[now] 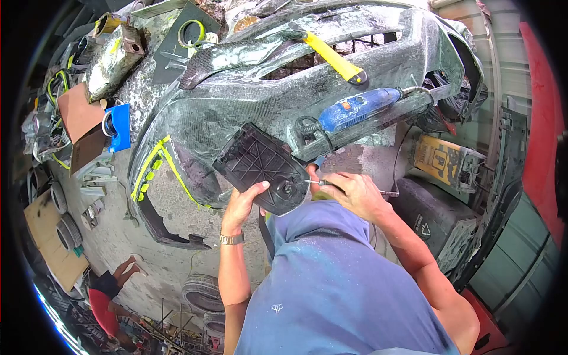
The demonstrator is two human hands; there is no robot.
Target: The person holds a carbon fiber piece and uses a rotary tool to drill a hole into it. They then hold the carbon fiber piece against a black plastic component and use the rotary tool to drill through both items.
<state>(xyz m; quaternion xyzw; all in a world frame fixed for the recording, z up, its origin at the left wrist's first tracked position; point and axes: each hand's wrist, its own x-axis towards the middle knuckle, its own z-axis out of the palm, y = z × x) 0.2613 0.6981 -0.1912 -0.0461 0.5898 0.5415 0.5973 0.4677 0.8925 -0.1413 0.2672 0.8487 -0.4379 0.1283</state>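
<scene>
My left hand (239, 207) grips the lower left edge of a black ribbed plastic part (260, 168), its thumb on top. Its underside ribs and a round boss face up. My right hand (358, 192) is closed round a slim rotary tool handpiece (387, 193), whose thin tip points left, right at the part's rounded end. Beyond the hands, a blue rotary tool (358, 109) with a flexible shaft lies on a dusty black car bumper (236, 100). A yellow-handled tool (331, 56) rests higher up on the bumper.
Green tape (142, 177) marks the bumper's left side. A yellow box (441, 158) and a dark case (435, 219) stand to the right. Tape rolls and cardboard (80, 112) lie at upper left. Tyres (201, 293) are on the floor, and another person (106, 296) is at lower left.
</scene>
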